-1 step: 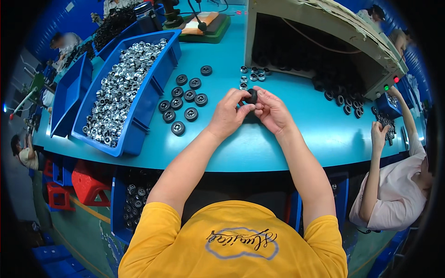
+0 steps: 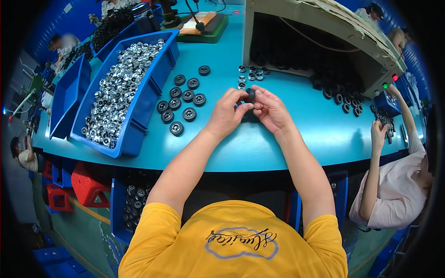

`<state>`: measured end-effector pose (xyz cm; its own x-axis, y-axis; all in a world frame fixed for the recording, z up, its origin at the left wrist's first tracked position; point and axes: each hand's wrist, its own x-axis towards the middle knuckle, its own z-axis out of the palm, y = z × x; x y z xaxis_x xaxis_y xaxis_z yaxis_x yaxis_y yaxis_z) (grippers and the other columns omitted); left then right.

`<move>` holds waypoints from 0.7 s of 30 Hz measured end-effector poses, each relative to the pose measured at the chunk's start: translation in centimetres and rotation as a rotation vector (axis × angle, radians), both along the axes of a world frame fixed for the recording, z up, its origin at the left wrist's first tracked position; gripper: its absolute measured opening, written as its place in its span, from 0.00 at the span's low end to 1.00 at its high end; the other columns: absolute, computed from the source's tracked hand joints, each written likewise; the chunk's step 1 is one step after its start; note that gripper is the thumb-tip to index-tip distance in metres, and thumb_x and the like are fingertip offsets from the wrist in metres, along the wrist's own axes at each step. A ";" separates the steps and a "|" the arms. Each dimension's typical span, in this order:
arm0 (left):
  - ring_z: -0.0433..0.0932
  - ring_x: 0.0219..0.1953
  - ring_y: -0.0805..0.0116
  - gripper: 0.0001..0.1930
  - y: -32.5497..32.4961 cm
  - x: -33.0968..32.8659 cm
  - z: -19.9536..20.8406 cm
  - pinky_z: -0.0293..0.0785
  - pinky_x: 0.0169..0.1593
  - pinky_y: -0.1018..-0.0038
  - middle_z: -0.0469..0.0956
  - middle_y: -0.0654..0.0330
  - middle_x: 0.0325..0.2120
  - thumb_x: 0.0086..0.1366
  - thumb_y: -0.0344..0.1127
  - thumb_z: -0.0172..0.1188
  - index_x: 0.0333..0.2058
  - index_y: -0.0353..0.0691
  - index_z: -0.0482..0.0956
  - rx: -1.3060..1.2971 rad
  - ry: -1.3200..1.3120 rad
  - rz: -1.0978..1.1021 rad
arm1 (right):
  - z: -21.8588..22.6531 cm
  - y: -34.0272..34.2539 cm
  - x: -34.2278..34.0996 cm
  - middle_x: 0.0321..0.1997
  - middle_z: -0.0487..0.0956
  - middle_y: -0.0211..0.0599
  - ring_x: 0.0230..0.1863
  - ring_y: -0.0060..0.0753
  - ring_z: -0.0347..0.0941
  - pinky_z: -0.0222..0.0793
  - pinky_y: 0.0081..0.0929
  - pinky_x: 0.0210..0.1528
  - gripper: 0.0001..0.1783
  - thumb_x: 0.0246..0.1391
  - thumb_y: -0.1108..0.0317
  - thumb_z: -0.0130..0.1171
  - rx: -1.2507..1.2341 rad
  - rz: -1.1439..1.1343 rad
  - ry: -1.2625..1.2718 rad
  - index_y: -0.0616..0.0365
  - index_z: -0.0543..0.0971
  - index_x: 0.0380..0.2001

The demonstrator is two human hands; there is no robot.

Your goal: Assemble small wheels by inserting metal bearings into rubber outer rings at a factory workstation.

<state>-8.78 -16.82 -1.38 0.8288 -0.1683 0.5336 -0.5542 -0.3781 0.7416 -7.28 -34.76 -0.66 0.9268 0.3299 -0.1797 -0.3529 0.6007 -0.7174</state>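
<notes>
11 black wheels [image 2: 187,96] left, 7 chrome hubs [image 2: 251,76] up front, all on the teal table [image 2: 250,148]. L hand [image 2: 226,113] & R hand [image 2: 271,109] both pinching 1 black tyre [image 2: 251,95] btwn them — long axis approx near-to-far, facing unclear.

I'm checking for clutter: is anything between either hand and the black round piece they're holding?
Nothing visible is: the left hand and right hand both have fingertips on the black round piece. The silver hubs stand beyond it on the table, not in between.
</notes>
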 end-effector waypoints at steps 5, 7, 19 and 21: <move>0.75 0.30 0.77 0.06 -0.3 0.1 -0.3 0.72 0.34 0.79 0.77 0.67 0.32 0.64 0.30 0.68 0.38 0.38 0.82 -0.379 0.375 -0.202 | -0.6 0.0 -0.2 0.35 0.79 0.28 0.29 0.14 0.71 0.67 0.14 0.29 0.21 0.60 0.70 0.68 -0.050 -0.043 -0.099 0.61 0.74 0.53; 0.74 0.29 0.77 0.05 0.3 0.5 -0.5 0.72 0.34 0.81 0.77 0.68 0.32 0.65 0.31 0.68 0.38 0.40 0.81 -0.478 0.547 -0.333 | -0.8 -0.1 -0.2 0.35 0.78 0.28 0.29 0.15 0.71 0.66 0.15 0.29 0.18 0.59 0.71 0.68 -0.039 -0.032 -0.139 0.59 0.74 0.50; 0.73 0.29 0.77 0.05 1.2 0.4 -1.4 0.71 0.34 0.80 0.77 0.68 0.31 0.67 0.33 0.67 0.38 0.41 0.80 -0.754 0.688 -0.420 | 0.9 0.4 -0.7 0.36 0.79 0.26 0.34 0.15 0.72 0.66 0.15 0.33 0.18 0.56 0.72 0.70 -0.265 -0.027 -0.326 0.55 0.75 0.47; 0.73 0.30 0.77 0.05 1.3 0.5 -1.3 0.71 0.34 0.79 0.77 0.68 0.31 0.68 0.33 0.66 0.38 0.41 0.80 -0.795 0.701 -0.422 | 1.5 0.5 -1.0 0.37 0.79 0.26 0.35 0.15 0.73 0.66 0.14 0.34 0.20 0.55 0.73 0.70 -0.270 -0.022 -0.330 0.55 0.75 0.49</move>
